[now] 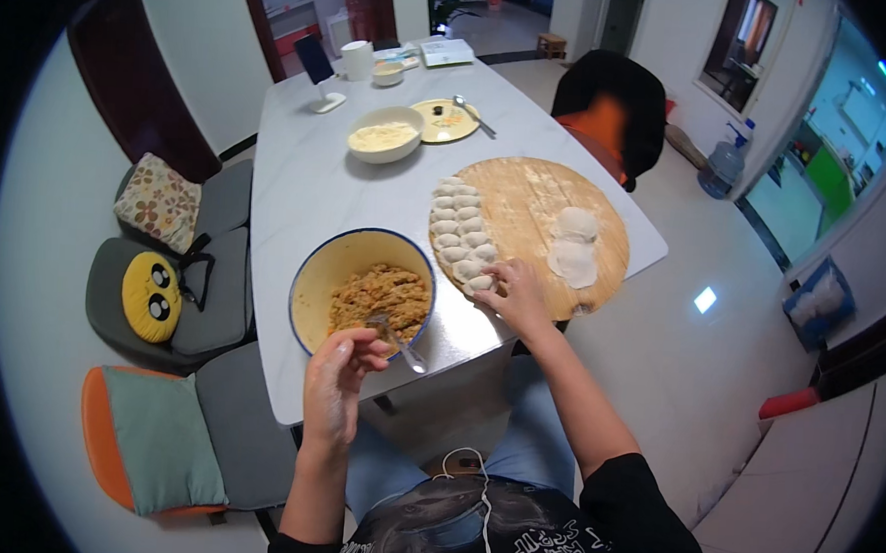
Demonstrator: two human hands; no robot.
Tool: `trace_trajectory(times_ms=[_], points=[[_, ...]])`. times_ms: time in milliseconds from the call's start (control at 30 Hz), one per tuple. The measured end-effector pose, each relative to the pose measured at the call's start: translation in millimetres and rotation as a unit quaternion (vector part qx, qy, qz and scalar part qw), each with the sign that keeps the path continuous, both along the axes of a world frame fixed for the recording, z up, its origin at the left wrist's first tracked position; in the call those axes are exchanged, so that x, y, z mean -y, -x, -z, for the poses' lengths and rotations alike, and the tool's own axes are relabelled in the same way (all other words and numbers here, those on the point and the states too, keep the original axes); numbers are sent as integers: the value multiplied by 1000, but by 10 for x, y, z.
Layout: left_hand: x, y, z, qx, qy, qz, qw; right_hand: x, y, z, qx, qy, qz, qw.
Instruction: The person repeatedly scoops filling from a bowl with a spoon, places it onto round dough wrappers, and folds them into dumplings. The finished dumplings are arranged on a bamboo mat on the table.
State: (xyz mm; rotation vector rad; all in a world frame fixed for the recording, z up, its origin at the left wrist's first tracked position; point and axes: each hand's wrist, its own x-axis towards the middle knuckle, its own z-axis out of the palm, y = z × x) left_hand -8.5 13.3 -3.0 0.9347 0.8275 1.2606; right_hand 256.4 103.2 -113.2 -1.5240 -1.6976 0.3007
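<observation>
My right hand (pixel 518 297) holds a folded dumpling (pixel 480 284) between thumb and fingers, at the near end of two rows of dumplings (pixel 457 216) on the left side of a round wooden board (pixel 522 205). Flat dough wrappers (pixel 573 262) lie on the board's floured right side. My left hand (pixel 342 372) is raised with nothing in it, fingers curled but apart, at the near edge of a blue-rimmed bowl (pixel 315 273). Minced filling (pixel 382 299) fills part of this bowl, and a metal utensil (pixel 407 350) leans in it with its handle over the rim.
Farther back on the marble-patterned table (pixel 298 171) stand a bowl of flour-like powder (pixel 382 149), a yellow plate (pixel 451 130) with a spoon (pixel 475 117), a phone on a stand (pixel 317 67) and a paper roll (pixel 357 62). Cushioned chairs (pixel 207 324) line the left side.
</observation>
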Motion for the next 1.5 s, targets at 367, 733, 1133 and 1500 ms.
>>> trace_trajectory(times_ms=[367,733,1133,1500], points=[[-38,161,118,-1,-5,-37,999,-38,-1078,127,-33,-30,252,967],[-19,149,79,6,-3,-34,999,-31,-1439,57,27,15,133,991],[3,156,78,2,5,-34,999,-108,-1600,-35,-52,88,72,992],[8,185,103,2,3,-25,1000,-99,-1566,-105,24,66,92,993]])
